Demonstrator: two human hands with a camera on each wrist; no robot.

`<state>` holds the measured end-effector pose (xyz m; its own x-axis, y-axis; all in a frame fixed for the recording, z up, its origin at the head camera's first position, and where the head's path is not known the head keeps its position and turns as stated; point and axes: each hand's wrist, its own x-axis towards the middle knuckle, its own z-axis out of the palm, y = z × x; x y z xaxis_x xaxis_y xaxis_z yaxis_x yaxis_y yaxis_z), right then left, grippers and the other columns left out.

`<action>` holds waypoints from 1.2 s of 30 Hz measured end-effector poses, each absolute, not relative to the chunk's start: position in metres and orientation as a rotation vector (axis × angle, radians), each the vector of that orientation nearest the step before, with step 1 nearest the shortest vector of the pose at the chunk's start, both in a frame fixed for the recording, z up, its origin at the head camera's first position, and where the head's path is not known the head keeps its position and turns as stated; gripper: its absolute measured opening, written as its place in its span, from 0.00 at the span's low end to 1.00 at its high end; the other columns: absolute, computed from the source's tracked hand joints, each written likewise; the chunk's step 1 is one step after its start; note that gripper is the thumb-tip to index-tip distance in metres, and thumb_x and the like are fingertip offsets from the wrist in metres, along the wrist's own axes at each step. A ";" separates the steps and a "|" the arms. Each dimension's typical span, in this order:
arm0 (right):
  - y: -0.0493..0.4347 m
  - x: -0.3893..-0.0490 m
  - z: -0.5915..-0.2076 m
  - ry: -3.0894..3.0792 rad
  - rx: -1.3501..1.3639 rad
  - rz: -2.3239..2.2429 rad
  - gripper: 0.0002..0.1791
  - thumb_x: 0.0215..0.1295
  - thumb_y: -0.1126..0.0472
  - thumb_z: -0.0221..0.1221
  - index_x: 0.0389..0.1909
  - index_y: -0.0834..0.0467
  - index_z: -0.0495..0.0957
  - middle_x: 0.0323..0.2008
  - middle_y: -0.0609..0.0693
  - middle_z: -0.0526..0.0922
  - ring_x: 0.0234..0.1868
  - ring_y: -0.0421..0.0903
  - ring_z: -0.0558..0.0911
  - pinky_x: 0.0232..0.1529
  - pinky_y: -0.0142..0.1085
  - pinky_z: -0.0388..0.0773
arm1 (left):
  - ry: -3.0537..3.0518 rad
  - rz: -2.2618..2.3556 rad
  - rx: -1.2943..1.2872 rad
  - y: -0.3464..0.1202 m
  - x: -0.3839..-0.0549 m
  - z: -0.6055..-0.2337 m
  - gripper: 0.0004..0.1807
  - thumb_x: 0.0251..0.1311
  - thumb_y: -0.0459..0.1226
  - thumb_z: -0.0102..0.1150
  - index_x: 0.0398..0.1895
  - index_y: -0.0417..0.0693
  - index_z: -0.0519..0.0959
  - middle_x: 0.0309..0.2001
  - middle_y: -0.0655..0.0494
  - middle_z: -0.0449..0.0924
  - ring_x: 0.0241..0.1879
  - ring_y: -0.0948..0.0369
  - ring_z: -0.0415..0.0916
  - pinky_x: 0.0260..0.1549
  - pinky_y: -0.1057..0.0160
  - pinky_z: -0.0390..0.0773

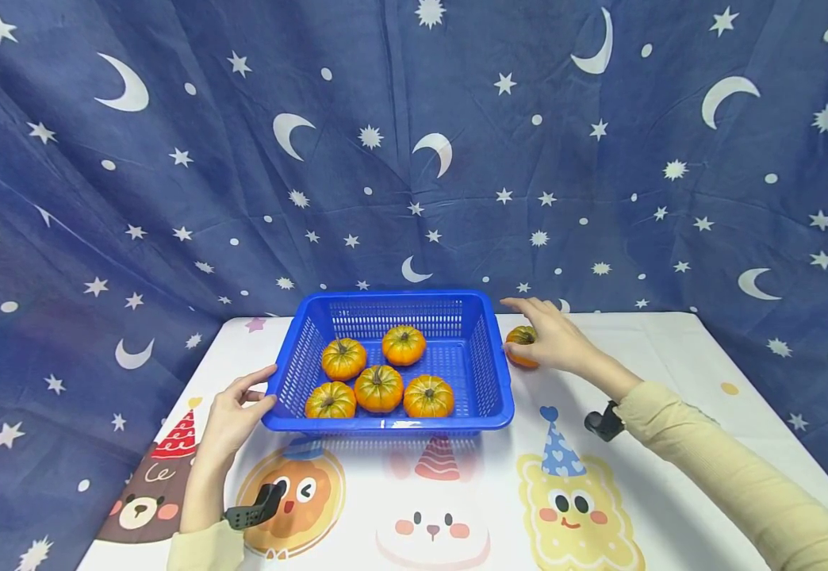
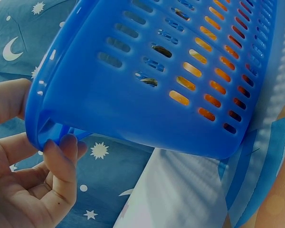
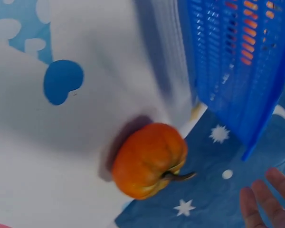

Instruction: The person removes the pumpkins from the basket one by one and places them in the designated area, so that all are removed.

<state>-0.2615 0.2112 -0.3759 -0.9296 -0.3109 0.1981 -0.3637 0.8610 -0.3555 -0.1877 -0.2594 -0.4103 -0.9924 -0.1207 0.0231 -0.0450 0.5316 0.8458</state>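
Note:
A blue plastic basket (image 1: 392,426) holds several small orange pumpkins (image 1: 379,388). My left hand (image 1: 234,412) grips the basket's left rim, and the left wrist view shows its fingers (image 2: 61,161) curled at the rim's edge. Outside the basket, near its right wall, one more pumpkin (image 1: 521,346) sits on the table, partly hidden by my right hand (image 1: 553,337). That hand is spread above and beside it, holding nothing. In the right wrist view this pumpkin (image 3: 149,159) lies tilted with its stem sideways, apart from the fingertips (image 3: 254,204).
A white tablecloth (image 1: 649,349) printed with cartoon figures covers the table. Behind it hangs a dark blue curtain (image 1: 357,198) with moons and stars, close to the basket's far side.

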 end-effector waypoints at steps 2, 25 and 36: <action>0.206 -0.260 -0.373 -2.895 0.567 0.586 0.41 0.53 0.49 0.67 0.68 0.51 0.64 0.62 0.57 0.73 0.58 0.57 0.72 0.54 0.57 0.72 | -2.677 -1.473 0.144 -0.260 -0.188 -0.410 0.27 0.60 0.33 0.58 0.64 0.43 0.71 0.57 0.41 0.73 0.35 0.76 0.69 0.31 0.72 0.69; 0.153 -0.241 -0.364 -2.864 1.054 0.414 0.39 0.52 0.46 0.68 0.66 0.48 0.67 0.57 0.53 0.77 0.59 0.55 0.75 0.57 0.53 0.74 | -2.678 -1.485 0.151 -0.258 -0.191 -0.413 0.27 0.60 0.33 0.58 0.65 0.44 0.71 0.59 0.42 0.72 0.36 0.74 0.70 0.31 0.72 0.70; 0.132 -0.239 -0.373 -2.959 1.201 0.356 0.41 0.52 0.49 0.69 0.68 0.46 0.65 0.60 0.51 0.75 0.62 0.53 0.72 0.63 0.54 0.68 | -2.694 -1.470 0.169 -0.261 -0.190 -0.412 0.27 0.60 0.34 0.58 0.65 0.46 0.71 0.59 0.42 0.72 0.38 0.72 0.70 0.32 0.71 0.70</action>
<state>-0.2387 0.1319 -0.3728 -0.7186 -0.6952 0.0168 -0.6794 0.6966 -0.2305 -0.1899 -0.2608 -0.4120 -0.9917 -0.1286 0.0069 -0.0638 0.5370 0.8412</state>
